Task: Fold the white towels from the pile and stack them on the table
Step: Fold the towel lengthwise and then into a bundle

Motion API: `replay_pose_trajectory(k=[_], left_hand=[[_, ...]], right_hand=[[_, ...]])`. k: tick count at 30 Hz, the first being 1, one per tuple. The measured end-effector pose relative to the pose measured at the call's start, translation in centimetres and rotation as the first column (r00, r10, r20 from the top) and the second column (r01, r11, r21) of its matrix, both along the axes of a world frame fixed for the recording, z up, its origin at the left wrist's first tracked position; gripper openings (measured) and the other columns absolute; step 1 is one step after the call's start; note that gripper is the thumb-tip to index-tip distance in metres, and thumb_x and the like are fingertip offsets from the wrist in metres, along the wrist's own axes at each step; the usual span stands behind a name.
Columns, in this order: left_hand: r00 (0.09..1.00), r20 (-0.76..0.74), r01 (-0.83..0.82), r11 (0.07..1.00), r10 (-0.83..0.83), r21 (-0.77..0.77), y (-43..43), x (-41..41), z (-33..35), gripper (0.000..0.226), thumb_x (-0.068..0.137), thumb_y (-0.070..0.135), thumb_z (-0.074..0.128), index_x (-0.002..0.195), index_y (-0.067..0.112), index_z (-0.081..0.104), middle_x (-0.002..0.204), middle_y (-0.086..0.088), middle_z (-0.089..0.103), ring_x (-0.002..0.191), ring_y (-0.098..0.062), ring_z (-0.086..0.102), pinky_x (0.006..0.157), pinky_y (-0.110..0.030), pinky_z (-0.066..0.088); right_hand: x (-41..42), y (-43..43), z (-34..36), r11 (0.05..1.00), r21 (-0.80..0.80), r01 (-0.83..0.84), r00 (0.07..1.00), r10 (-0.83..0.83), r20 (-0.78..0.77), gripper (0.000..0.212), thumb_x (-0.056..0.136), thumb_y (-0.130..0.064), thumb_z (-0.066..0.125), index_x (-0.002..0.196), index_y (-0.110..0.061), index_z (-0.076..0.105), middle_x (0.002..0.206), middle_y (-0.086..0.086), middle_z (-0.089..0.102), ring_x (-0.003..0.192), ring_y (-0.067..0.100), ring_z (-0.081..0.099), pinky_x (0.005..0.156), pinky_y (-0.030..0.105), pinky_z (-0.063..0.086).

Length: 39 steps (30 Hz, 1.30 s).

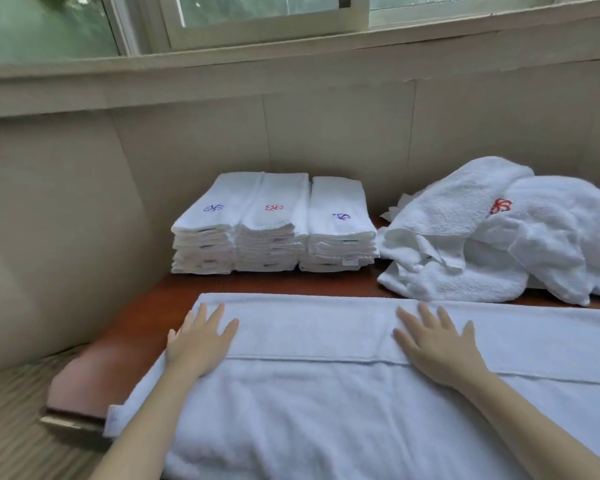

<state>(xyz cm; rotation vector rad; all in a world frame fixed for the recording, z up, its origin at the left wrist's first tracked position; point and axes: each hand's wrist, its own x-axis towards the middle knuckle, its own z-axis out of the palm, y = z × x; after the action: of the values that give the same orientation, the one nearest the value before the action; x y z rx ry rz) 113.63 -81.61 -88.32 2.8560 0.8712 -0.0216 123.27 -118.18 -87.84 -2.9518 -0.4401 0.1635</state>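
Lower frame, nearest: 1 white towel (326,417), laid lengthwise across the table (142,327), far long edge folded toward the viewer, seam running left to right through the middle of the frame.

Lower left: left hand (201,344), flat, fingers spread, palm down on the folded band near the towel's left end.

Lower centre-right: right hand (437,348), likewise flat and spread, pressing the same band. Nothing pinched by either.

Centre: 3 stacks (274,223) of folded white towels, side by side, touching, embroidered marks on top, set against the wall (84,202).

Right of centre: unfolded pile (499,244), loose, its near edge just beside or touching the spread towel; cannot tell which.

Top: window (257,19).

Judged step: smoothing the 1st fold.

Hazards, judged: left end of towel overhanging the table corner, liable to drag the cloth off once pressure lifts; uneven pressing, likely to skew the seam; pile edge catching under the next fold.
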Motion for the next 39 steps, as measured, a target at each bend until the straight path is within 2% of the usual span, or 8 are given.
replay_pose_trajectory(k=[9, 14, 17, 21, 26, 30, 35, 39], left_hand=[[0.953, 0.277, 0.123, 0.992, -0.12, 0.007, 0.3, 1.9, 1.5, 0.041, 0.103, 0.036, 0.029, 0.138, 0.026, 0.047, 0.154, 0.0, 0.03, 0.143, -0.015, 0.021, 0.116, -0.045, 0.007], [0.79, 0.269, 0.573, 0.819, -0.551, -0.005, -1.6, -6.4, 1.2, 0.049, 0.095, 0.057, 0.033, 0.134, 0.031, 0.049, 0.14, 0.021, 0.036, 0.133, -0.001, 0.034, 0.102, -0.004, 0.01], [0.701, 0.113, 0.703, 0.709, -0.704, 0.056, -1.7, -12.6, 0.1, 0.071, 0.078, 0.081, 0.031, 0.141, 0.048, 0.032, 0.149, 0.023, 0.021, 0.138, 0.005, 0.018, 0.112, -0.013, 0.006], [0.625, 0.177, 0.687, 0.644, -0.76, 0.338, -0.2, -15.5, 0.1, 0.051, 0.091, 0.056, 0.038, 0.125, 0.026, 0.063, 0.131, 0.001, 0.059, 0.116, -0.015, 0.06, 0.099, -0.026, 0.04], [0.766, 0.462, 0.427, 0.891, -0.448, 0.156, 1.5, -15.3, 0.0, 0.041, 0.075, -0.01, 0.057, 0.102, 0.015, 0.074, 0.105, 0.011, 0.07, 0.102, -0.009, 0.059, 0.086, -0.017, 0.037], [0.823, 0.466, 0.365, 0.931, -0.326, 0.008, 3.0, -14.1, 1.9, 0.022, 0.085, 0.0, 0.064, 0.079, 0.02, 0.071, 0.081, 0.009, 0.069, 0.08, -0.016, 0.061, 0.067, -0.023, 0.036], [0.827, 0.561, 0.297, 0.871, -0.03, -0.392, 5.8, -12.4, 3.9, 0.024, 0.089, 0.013, 0.065, 0.069, 0.025, 0.07, 0.059, 0.015, 0.064, 0.053, 0.004, 0.053, 0.06, -0.013, 0.041], [0.795, 0.602, 0.333, 0.771, 0.08, -0.542, 6.2, -8.9, 5.3, 0.014, 0.092, 0.017, 0.061, 0.087, 0.024, 0.072, 0.078, 0.011, 0.071, 0.071, -0.002, 0.059, 0.069, -0.024, 0.045]], right_hand=[[1.8, 0.8, 0.0, 0.998, 0.044, 0.05, 0.99, -0.056, 0.132, 0.043, 0.1, -0.046, 0.026, 0.137, -0.03, 0.041, 0.151, -0.002, 0.032, 0.142, 0.022, 0.023, 0.111, 0.049, 0.019], [-2.4, 1.9, 0.8, 0.952, -0.014, -0.307, 0.863, 0.284, 0.418, 0.023, 0.094, -0.021, 0.043, 0.102, -0.018, 0.064, 0.109, -0.001, 0.065, 0.104, 0.025, 0.057, 0.09, 0.035, 0.04], [-7.0, 3.7, 1.2, 0.787, 0.086, -0.611, 0.786, 0.59, 0.185, 0.044, 0.091, -0.053, 0.039, 0.125, -0.029, 0.056, 0.134, -0.002, 0.053, 0.127, 0.021, 0.045, 0.108, 0.031, 0.031], [-11.7, 5.5, 1.0, 0.673, -0.01, -0.739, 0.673, 0.739, -0.015, 0.077, 0.082, -0.077, 0.033, 0.147, -0.048, 0.005, 0.16, -0.005, 0.0, 0.147, 0.017, -0.007, 0.117, 0.041, -0.006], [-13.9, 6.0, 2.2, 0.669, -0.14, -0.73, 0.646, 0.742, 0.182, 0.038, 0.096, -0.041, 0.043, 0.129, -0.022, 0.043, 0.138, 0.003, 0.04, 0.13, 0.022, 0.037, 0.103, 0.033, 0.033], [-14.6, 5.5, 2.9, 0.792, -0.202, -0.576, 0.767, 0.61, 0.2, 0.031, 0.088, -0.008, 0.039, 0.116, -0.019, 0.045, 0.111, 0.001, 0.048, 0.103, 0.026, 0.05, 0.074, 0.033, 0.036], [-10.8, 1.2, 5.8, 0.951, -0.18, -0.25, 0.966, 0.256, 0.016, 0.006, 0.086, -0.022, 0.049, 0.081, -0.025, 0.048, 0.107, 0.001, 0.057, 0.102, 0.023, 0.056, 0.072, 0.028, 0.041], [-5.4, -1.8, 8.9, 0.994, -0.068, -0.09, 0.995, 0.093, 0.041, 0.037, 0.089, -0.024, 0.059, 0.058, -0.035, 0.042, 0.088, -0.002, 0.058, 0.09, 0.021, 0.055, 0.071, 0.027, 0.04]])
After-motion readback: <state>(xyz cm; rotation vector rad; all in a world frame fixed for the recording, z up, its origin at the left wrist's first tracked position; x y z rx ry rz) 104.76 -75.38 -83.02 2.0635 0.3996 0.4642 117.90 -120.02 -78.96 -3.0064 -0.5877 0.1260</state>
